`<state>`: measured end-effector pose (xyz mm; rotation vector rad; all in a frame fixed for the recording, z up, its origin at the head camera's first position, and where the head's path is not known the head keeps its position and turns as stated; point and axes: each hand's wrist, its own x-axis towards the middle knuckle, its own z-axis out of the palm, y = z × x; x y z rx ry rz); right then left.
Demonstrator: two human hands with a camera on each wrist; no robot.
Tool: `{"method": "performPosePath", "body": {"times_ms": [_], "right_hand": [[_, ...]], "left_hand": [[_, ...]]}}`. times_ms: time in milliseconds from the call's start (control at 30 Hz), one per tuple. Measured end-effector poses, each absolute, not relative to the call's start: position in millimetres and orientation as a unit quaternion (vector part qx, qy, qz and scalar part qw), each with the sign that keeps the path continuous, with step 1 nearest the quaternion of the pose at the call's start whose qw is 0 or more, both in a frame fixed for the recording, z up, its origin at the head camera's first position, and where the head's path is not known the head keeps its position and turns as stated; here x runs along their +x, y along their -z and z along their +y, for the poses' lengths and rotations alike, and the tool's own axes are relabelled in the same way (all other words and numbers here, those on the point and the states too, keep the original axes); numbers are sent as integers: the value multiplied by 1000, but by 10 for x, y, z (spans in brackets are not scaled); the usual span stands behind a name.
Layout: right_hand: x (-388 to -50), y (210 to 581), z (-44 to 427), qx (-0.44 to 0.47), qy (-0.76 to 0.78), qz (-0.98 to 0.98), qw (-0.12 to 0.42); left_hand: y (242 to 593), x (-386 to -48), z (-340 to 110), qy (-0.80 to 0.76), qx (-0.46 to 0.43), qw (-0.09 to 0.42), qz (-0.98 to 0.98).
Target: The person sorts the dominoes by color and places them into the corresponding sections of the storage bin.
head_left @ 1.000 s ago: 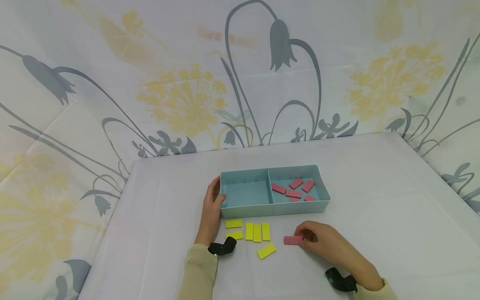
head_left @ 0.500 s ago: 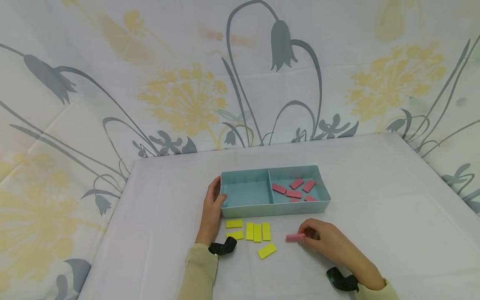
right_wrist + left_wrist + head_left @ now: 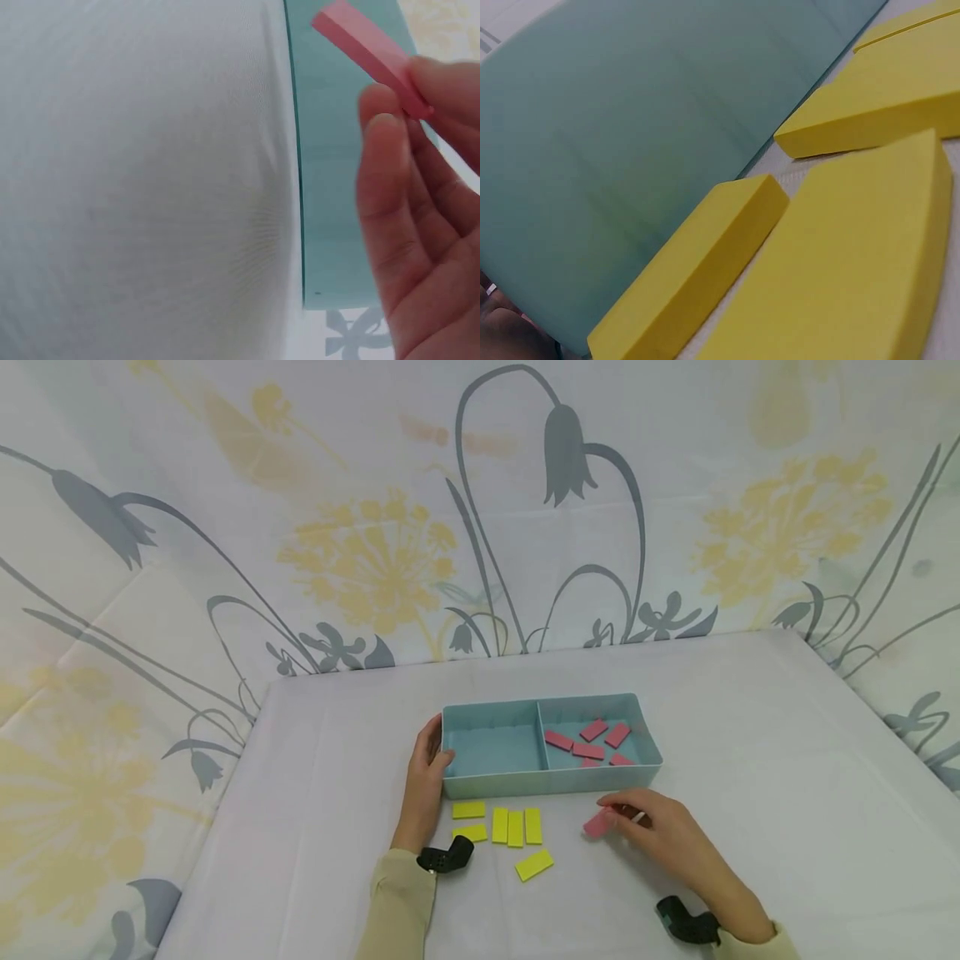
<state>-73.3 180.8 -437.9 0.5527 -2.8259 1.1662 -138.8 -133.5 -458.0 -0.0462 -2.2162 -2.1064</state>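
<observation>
In the head view my right hand (image 3: 654, 828) pinches a pink block (image 3: 598, 822) by one end, just in front of the light blue two-part box (image 3: 495, 785). The right wrist view shows the same pink block (image 3: 364, 46) tilted between thumb and fingertips, off the cloth. My left hand (image 3: 425, 777) grips the box's left end, thumb over the rim. Several pink blocks (image 3: 588, 750) lie in the right compartment; the left compartment is bare. Several yellow blocks (image 3: 515, 828) lie on the cloth before the box, seen close up as yellow blocks (image 3: 832, 255) in the left wrist view.
A white cloth (image 3: 337, 860) covers the table. Behind it and at both sides hangs flower-patterned fabric (image 3: 510, 527). One yellow block (image 3: 534, 865) lies at an angle, nearer me than the others. A divider (image 3: 542, 739) splits the box.
My right hand has raised the pink block from near the cloth and brought it slightly right and towards the box, turning it to a slant. My left hand and the box stay put.
</observation>
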Motion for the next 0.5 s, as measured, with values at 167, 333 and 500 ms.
{"method": "performPosePath", "body": {"times_ms": [167,333,500], "right_hand": [[-742,4356,1815,183,-390,-900,65],[-743,4304,1819,162,-402,-897,87],[-762,4251,1848,160,-443,-876,100]], "left_hand": [[4418,-1326,-1328,690,-17,30,-723],[4482,-1354,-1312,686,0,35,-727],[4557,-1382,-1302,681,6,43,-731]]}}
